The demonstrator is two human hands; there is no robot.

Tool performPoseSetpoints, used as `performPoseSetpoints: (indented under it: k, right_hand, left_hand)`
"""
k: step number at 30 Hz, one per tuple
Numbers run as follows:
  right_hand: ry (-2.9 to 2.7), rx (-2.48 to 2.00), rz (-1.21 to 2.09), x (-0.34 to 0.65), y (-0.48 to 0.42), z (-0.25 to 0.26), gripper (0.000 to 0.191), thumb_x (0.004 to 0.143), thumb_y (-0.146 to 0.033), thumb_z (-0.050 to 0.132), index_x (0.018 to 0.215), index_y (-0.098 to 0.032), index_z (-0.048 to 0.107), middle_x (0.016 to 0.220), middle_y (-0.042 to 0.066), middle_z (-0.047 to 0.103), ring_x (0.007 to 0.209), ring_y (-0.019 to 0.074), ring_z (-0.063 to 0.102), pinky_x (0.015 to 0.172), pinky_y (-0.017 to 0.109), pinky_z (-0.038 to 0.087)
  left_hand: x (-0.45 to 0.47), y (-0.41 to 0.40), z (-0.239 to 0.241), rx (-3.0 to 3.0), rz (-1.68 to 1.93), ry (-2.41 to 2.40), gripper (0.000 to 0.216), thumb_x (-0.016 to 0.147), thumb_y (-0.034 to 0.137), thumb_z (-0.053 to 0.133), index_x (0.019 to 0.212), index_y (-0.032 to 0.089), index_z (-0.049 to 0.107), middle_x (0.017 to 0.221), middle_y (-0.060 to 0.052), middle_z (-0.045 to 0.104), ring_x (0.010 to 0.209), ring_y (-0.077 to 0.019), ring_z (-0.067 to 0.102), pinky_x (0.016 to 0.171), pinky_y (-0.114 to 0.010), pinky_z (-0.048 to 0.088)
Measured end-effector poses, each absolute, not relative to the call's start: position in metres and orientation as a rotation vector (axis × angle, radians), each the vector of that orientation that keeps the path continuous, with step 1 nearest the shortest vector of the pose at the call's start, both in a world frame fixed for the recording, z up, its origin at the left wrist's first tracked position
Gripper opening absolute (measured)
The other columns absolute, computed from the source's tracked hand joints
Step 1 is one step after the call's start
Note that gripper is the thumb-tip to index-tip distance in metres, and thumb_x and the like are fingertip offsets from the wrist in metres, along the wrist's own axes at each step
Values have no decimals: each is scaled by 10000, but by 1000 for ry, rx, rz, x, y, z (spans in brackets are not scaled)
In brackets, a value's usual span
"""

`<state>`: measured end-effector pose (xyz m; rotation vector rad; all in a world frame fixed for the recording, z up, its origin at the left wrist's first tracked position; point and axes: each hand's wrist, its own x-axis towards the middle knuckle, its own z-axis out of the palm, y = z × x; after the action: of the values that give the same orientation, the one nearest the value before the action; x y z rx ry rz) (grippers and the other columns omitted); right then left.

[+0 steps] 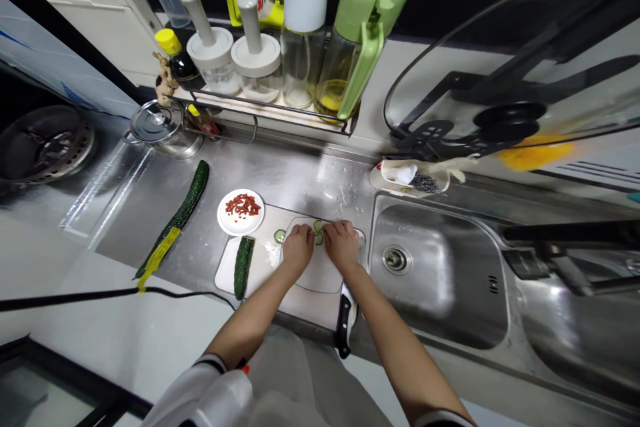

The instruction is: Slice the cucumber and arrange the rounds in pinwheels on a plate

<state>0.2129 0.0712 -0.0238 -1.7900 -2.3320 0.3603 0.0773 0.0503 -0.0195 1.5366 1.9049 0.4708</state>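
Note:
Both hands meet over a pale plate [317, 277] that rests on a white cutting board [265, 263]. My left hand [299, 245] has its fingers pinched together at some thin cucumber slices [319, 231]. From the other side my right hand [343, 243] touches the same slices with closed fingers; the fingertips are partly hidden. A single cucumber slice [279, 236] lies left of my left hand. Farther left, a cut cucumber piece [243, 268] sits on the board. Beside my right wrist is a knife, its black handle [344, 320] pointing toward me.
A small white dish [225, 219] of red bits sits behind the board. At left lies a long cucumber [187, 203] with a yellow tag, near a lidded pot [160, 123]. The sink [435, 267] is right. Jars and an oil bottle [345, 47] line the rack behind.

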Motion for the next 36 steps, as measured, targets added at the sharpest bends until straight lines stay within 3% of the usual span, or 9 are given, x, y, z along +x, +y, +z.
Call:
performPoseSetpoints:
  k: [8, 19, 28, 36]
  right_hand:
    - [-2149, -1774, 379, 219, 49, -19, 169, 876, -253, 494, 928, -228, 653, 921, 37, 636, 992, 211, 407, 747, 306, 264]
    - [-2105, -1758, 470, 216, -3, -15, 159, 857, -214, 504, 898, -215, 657, 892, 30, 642, 982, 225, 429, 733, 312, 268]
    - [-2089, -1768, 495, 217, -14, -14, 170, 861, -225, 492, 876, -216, 662, 863, 39, 637, 987, 229, 424, 748, 318, 278]
    - [-2120, -1778, 509, 212, -19, -12, 191, 876, -244, 465, 878, -217, 654, 857, 41, 632, 994, 233, 433, 714, 319, 263]
  left_hand:
    - [31, 34, -15, 1516, 706, 2019, 218, 837, 220, 490, 1009, 175, 617, 975, -79, 633, 911, -184, 569, 823, -284, 421]
    - [-4, 17, -26, 1474, 503, 2204, 238, 812, 234, 522, 1025, 190, 618, 970, -90, 635, 885, -193, 578, 804, -280, 404]
    - [-5, 23, -23, 1391, 508, 2203, 157, 820, 233, 495, 907, 206, 623, 789, -39, 661, 720, -161, 584, 679, -252, 372]
    - [-3, 27, -21, 1471, 449, 2233, 257, 863, 270, 434, 1037, 197, 608, 926, -86, 664, 832, -193, 595, 730, -274, 389]
